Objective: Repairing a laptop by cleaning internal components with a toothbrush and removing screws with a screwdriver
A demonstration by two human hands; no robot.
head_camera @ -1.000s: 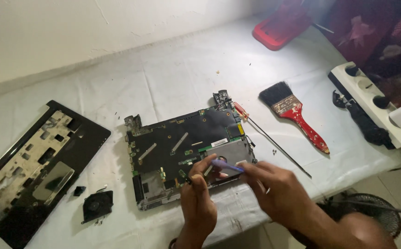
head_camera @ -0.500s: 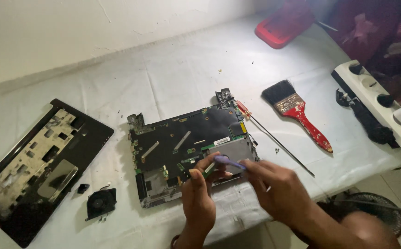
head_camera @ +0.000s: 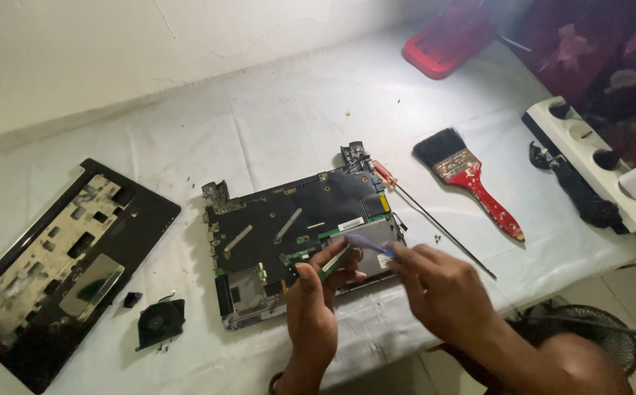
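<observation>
Open laptop base flat on white-covered counter, dark board facing up, near front edge. Left hand over base's front edge, fingers pinched on small green part at board's lower right. Right hand just beside, fingers closed round thin purple tool, tip pointing left toward green part, above silver drive in base's right corner. Both hands close together, almost touching over that corner; whether tool tip touches the part cannot be told.

Left of base, well apart: black keyboard frame lying at a slant, underside up. Between frame and base, near front: small black fan, and a small black piece just beside it. Right of base: long screwdriver with red-and-yellow handle lying diagonally, handle just beside base's rear right corner, shaft running toward front right. Farther right: paintbrush with red handle and black bristles, bristles toward wall. At counter's right edge: white power strip with dark plugs in it, and a black object along its near side. At rear right: red tray. Below counter, lower right: round wire fan guard on floor, partly hidden by right forearm.
</observation>
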